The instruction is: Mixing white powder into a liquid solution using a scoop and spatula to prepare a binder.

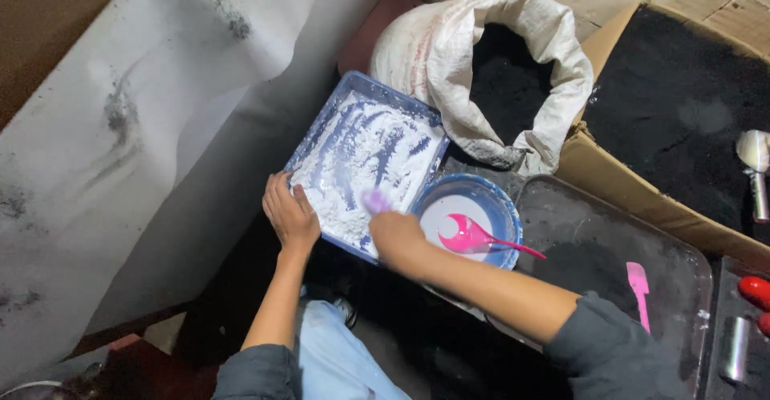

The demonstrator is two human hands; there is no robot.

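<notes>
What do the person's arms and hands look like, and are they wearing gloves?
No gloves: the left hand and right hand are both bare, with no rings or watch that I can see. Both forearms are bare too. Dark grey sleeves are pushed up to about the elbows. Light blue trousers show below the arms.

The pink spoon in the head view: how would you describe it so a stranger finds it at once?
Start at the big white woven sack of black powder. Just below it sits a round blue bowl with a white inside, right of the blue rectangular tray of white powder. The pink plastic spoon lies in that bowl, handle pointing right, unlike the pale pink spatula farther right.
</notes>
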